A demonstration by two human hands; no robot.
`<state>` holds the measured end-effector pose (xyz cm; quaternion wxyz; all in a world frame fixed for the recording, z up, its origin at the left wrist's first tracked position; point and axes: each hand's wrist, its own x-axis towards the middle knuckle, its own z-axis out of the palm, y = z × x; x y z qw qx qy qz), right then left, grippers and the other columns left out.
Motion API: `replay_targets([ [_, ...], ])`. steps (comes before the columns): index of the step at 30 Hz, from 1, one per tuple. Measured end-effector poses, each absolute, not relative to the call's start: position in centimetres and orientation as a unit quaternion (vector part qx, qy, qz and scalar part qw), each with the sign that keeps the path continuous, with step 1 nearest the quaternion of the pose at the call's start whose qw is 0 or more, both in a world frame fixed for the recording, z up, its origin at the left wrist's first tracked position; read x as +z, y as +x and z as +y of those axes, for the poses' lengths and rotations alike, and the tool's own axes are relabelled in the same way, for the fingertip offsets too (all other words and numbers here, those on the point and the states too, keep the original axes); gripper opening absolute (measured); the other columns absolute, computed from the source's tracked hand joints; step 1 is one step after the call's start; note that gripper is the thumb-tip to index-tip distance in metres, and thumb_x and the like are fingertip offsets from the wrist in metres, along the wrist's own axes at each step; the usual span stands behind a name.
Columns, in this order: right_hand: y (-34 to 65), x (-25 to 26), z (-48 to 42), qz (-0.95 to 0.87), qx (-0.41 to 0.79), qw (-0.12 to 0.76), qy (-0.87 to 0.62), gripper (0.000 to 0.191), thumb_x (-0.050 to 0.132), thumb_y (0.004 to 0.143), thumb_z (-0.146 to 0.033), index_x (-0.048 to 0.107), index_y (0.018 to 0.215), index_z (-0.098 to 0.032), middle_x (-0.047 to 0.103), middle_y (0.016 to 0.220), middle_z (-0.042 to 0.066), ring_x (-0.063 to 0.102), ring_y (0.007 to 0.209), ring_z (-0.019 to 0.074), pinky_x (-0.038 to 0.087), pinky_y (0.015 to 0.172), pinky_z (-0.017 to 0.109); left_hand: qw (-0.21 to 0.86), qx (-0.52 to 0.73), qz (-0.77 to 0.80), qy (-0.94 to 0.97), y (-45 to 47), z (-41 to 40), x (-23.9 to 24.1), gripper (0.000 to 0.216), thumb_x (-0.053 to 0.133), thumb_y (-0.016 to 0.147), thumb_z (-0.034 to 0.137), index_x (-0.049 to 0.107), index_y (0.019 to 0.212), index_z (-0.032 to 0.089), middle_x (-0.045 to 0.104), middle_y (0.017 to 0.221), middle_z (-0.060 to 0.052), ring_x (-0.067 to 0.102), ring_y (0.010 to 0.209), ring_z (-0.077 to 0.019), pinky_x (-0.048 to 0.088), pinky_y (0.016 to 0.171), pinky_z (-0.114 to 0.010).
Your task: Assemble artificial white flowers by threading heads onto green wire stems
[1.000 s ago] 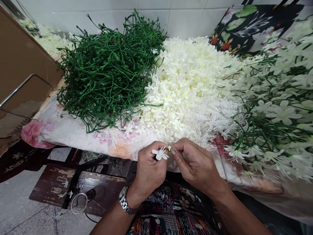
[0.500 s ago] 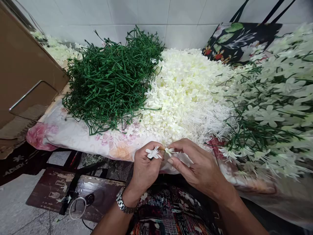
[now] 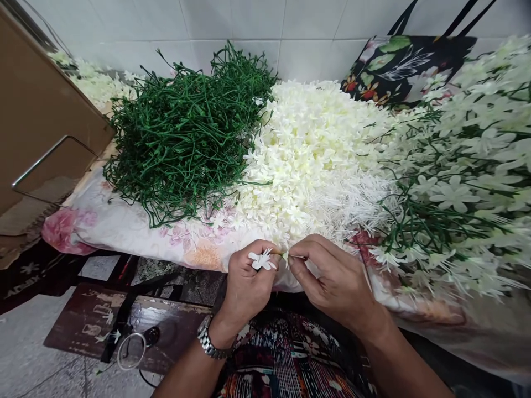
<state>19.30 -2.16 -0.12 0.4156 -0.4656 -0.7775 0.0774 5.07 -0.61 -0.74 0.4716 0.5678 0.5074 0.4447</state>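
My left hand point(image 3: 250, 282), with a metal watch on its wrist, is closed around a green artificial flower stem. A white flower point(image 3: 262, 260) pokes out over its curled fingers, and the stem's green tip point(image 3: 282, 255) shows between the hands. Thumb and forefinger of my right hand point(image 3: 334, 276) pinch a small white flower at that tip; the fingers cover most of it. Just beyond both hands spreads a heap of loose white flower heads point(image 3: 302, 155). White thread-like pieces point(image 3: 352, 204) lie at its right side.
A tangled pile of green plastic stems point(image 3: 182, 132) lies at left on the floral cloth point(image 3: 136, 221). Finished-looking white flower sprays point(image 3: 456, 193) are heaped at right, below a black floral bag point(image 3: 406, 72). A cardboard box point(image 3: 45, 105) stands far left; a brown stool point(image 3: 166, 326) is below.
My right thumb and forefinger have closed together on the small flower at the stem tip, hiding its petals. My left hand stays nearly in place with the stem.
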Motion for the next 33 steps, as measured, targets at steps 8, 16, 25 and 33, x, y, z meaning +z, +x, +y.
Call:
replay_targets([
  [8,19.02,-1.07,-2.05,-0.770,0.097,0.422,-0.468,0.013,0.046,0.083,-0.005,0.051,0.080,-0.017,0.054,0.068,0.002,0.053,0.062,0.0112,0.046,0.057,0.023,0.444,0.458,0.496,0.589,5.33,-0.43,-0.74,0.012,0.050,0.070,0.012,0.059,0.061,0.015,0.051,0.050,0.006,0.042,0.047,-0.0067,0.035,0.046,-0.015],
  [16,19.16,-0.67,-2.29,-0.764,0.129,0.403,-0.487,0.012,0.047,0.084,-0.006,0.052,0.078,-0.016,0.054,0.067,0.001,0.052,0.060,0.0099,0.043,0.056,0.022,0.431,0.444,0.475,0.626,5.21,-0.55,-0.86,0.014,0.047,0.068,0.008,0.057,0.062,0.015,0.046,0.050,0.007,0.038,0.045,-0.0059,0.033,0.044,-0.015],
  [25,19.00,-0.69,-2.31,-0.765,0.116,0.408,-0.485,0.012,0.045,0.084,-0.006,0.050,0.078,-0.016,0.053,0.065,0.001,0.051,0.059,0.0101,0.043,0.055,0.021,0.432,0.443,0.467,0.632,5.28,-0.55,-0.72,0.015,0.045,0.067,0.006,0.055,0.060,0.016,0.045,0.049,0.007,0.036,0.044,-0.0060,0.032,0.043,-0.016],
  [33,18.54,-0.64,-2.13,-0.753,0.115,0.419,-0.494,0.014,0.045,0.086,-0.010,0.050,0.076,-0.017,0.050,0.063,-0.001,0.048,0.056,0.0099,0.042,0.053,0.022,0.459,0.438,0.480,0.606,5.31,-0.50,-0.81,0.015,0.044,0.066,0.008,0.053,0.059,0.017,0.044,0.049,0.006,0.037,0.046,-0.0073,0.033,0.046,-0.017],
])
